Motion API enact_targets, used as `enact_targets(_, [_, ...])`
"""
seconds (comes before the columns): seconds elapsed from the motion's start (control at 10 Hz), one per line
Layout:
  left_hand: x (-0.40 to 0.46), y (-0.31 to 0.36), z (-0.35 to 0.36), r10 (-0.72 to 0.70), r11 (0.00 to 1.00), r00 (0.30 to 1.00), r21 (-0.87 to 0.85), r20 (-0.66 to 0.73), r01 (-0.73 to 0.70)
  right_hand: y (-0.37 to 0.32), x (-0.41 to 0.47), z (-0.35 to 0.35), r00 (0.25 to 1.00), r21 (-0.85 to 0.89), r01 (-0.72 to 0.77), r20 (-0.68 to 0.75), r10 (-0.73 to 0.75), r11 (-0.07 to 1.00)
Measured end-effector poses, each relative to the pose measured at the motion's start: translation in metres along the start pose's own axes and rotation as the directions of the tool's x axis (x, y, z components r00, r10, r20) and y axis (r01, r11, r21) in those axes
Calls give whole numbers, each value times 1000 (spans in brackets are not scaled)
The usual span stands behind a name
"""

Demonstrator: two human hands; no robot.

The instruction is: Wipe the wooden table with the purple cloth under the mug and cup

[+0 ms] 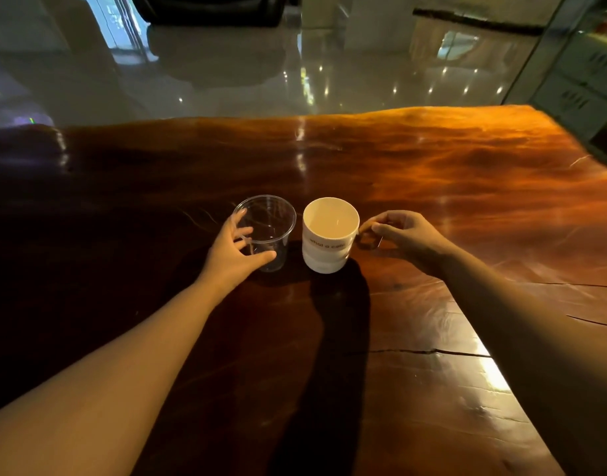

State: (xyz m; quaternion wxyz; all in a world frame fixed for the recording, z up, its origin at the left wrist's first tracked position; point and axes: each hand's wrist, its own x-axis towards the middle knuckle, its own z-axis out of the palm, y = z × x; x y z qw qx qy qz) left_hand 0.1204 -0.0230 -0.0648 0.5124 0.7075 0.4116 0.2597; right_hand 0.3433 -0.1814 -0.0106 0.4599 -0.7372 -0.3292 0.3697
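Left forearm enters from bottom-left corner, extended diagonally toward table centre. Left hand is wrapped around the clear plastic cup: thumb on near side, fingers curled round the left wall, seen through the plastic. Grip is part-open, fingers spread, contact w/ cup wall. Cup stands upright on the wooden table, appears empty.

Just right of cup, not touching it: white ceramic mug, upright, interior pale and looks empty. Small red-brown lettering runs across its front face; too blurred to read in full. Mug and cup throw long dark shadows toward the viewer.

Right of mug: right hand, fingers curled closed, thumb and forefinger pinched at the mug handle area on the mug's right side. Handle itself mostly hidden by fingers. Right forearm runs off at the right edge of frame.

Table: dark polished slab w/ irregular far edge, strong orange glare on right half, dark on left. A crack runs across the near-right section.

Purple cloth: not visible in this view; position cannot be told.

Beyond the table: glossy tiled floor w/ ceiling-light reflections. Far right: dark cabinet.
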Motion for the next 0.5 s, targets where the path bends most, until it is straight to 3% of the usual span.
enact_targets(0.2, [-11,0,1,-19,1000,1000,5,-10,19,1,-6,-3,999,-13,26,-29,-27,1000])
enact_targets(0.5, [-59,31,-64,-63,995,998,83,-10,64,-53,-39,13,959,-141,234,-130,-253,962])
